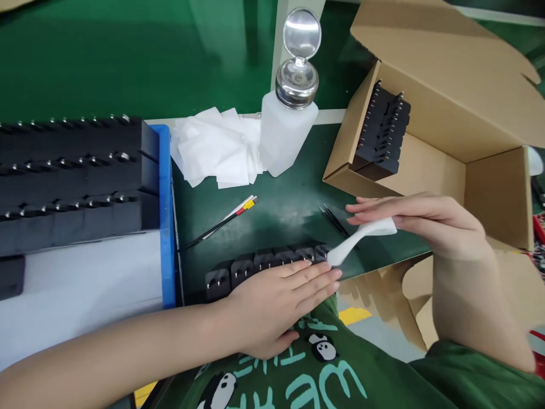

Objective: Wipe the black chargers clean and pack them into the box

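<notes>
A row of black power adapters (242, 269) with metal prongs facing up stands near the bench's front edge. My left hand (281, 298) lies flat along the near side of this row, fingers stretched out, hiding part of it. Above and to the right, my right hand (409, 218) pinches a white wipe (360, 236) between thumb and fingers. The wipe's lower end hangs down to the right end of the row, by my left fingertips. Black tweezers (334, 220) lie on the bench just left of my right hand.
Left is a blue tray (167, 227) with rows of black adapters (76, 182). White wipes (219, 147) lie beside a pump bottle (287, 128), its metal lid raised. A thin cable or pen-like item (223, 222) lies nearer. An opened cardboard box (434, 165) holds adapters (383, 130).
</notes>
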`<state>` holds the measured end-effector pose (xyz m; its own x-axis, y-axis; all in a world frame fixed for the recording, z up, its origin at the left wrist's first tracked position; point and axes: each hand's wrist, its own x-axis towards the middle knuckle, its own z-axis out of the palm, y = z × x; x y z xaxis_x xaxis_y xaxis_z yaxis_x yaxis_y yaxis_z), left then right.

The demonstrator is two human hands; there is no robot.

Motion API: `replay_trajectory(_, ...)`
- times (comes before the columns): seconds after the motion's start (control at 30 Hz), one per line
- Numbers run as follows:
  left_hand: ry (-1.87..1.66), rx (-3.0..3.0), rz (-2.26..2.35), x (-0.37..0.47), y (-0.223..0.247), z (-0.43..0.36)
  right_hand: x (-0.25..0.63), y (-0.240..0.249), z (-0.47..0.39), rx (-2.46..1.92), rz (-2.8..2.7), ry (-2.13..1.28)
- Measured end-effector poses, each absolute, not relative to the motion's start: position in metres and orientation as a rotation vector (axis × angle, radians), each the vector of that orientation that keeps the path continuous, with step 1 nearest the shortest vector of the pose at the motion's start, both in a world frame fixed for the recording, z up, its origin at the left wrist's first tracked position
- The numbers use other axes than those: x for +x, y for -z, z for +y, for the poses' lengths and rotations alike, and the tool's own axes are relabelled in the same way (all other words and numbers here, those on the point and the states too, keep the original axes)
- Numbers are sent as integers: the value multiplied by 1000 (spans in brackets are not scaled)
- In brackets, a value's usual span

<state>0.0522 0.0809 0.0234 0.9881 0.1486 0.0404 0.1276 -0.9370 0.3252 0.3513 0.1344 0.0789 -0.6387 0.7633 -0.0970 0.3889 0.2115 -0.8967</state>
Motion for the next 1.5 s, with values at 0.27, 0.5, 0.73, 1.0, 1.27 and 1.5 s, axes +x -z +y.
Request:
replay_trajectory(0.27,-88,2842,200,52,-22,80,325,-30,96,-814,-2169,-1414)
replay_trajectory(0.5,-63,2839,184,52,-25,82,327,-52,115,-1126,-1975,-1169)
replay_trajectory(0.73,-29,2807,175,52,-26,84,252,-49,167,-866,-2172,-2000)
replay_trajectory(1.0,-55,2799,159,51,-27,86,238,-56,180,-947,-2513,-1963)
replay_trajectory(1.27,-55,2805,164,50,-24,84,242,-47,167,-974,-2308,-1878)
replay_trajectory(1.5,-28,2773,153,51,-26,85,244,-47,172,-1020,-2245,-2043)
